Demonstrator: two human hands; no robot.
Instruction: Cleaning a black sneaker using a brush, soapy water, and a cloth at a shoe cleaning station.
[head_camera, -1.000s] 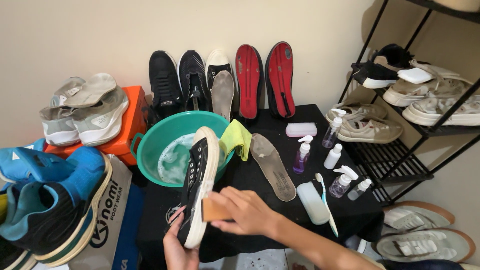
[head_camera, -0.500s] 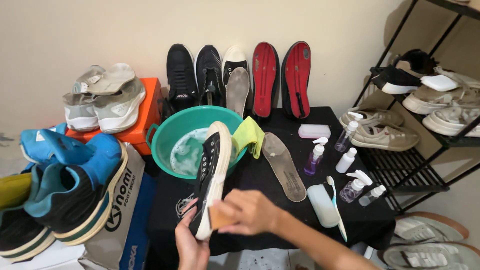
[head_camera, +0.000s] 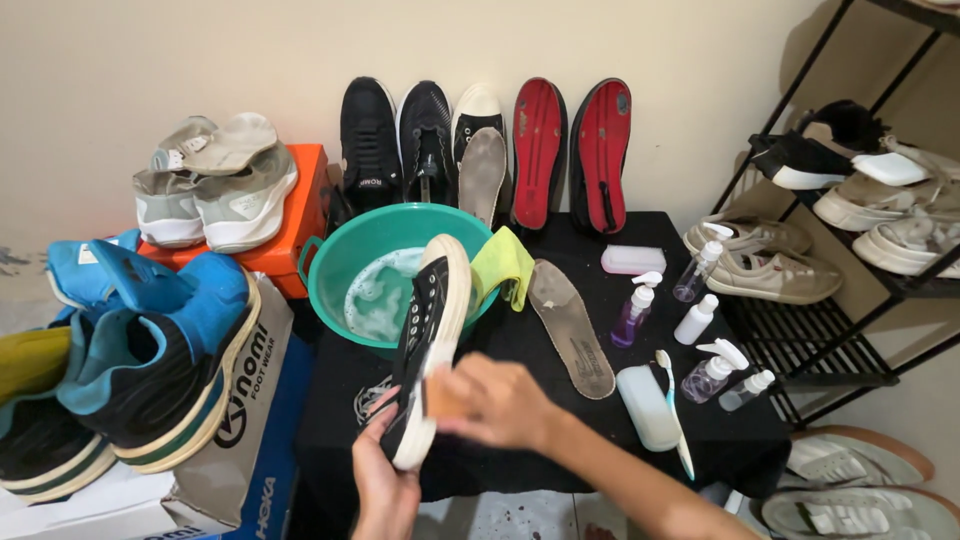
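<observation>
A black sneaker with a white sole (head_camera: 428, 345) is held up on its side over the front of the black-covered table (head_camera: 600, 430), its toe pointing to twelve o'clock toward the green basin (head_camera: 345, 250). The left hand (head_camera: 385, 490) grips the heel end from below, at six o'clock of the shoe, fingers wrapped around it. The right hand (head_camera: 500, 405) comes in from four o'clock, fingers curled tight over a small orange sponge (head_camera: 440, 397) pressed against the white sole edge. The basin sits just beyond the toe, with soapy water in it and a yellow-green cloth (head_camera: 503, 265) draped over its rim at two o'clock of the shoe. At three o'clock a worn insole (head_camera: 570, 325) lies flat on the table; farther the same way stand small spray and pump bottles (head_camera: 640, 305), and a white brush (head_camera: 672, 405) rests beside a pale soap bar (head_camera: 645, 405). At twelve o'clock, black shoes and red-lined insoles (head_camera: 570, 150) lean against the wall. At ten o'clock grey sneakers (head_camera: 215, 190) sit on an orange box (head_camera: 300, 215), and at nine o'clock is a blue and black shoe (head_camera: 160, 350). A black metal rack (head_camera: 830, 350) with more shoes is at two o'clock.
</observation>
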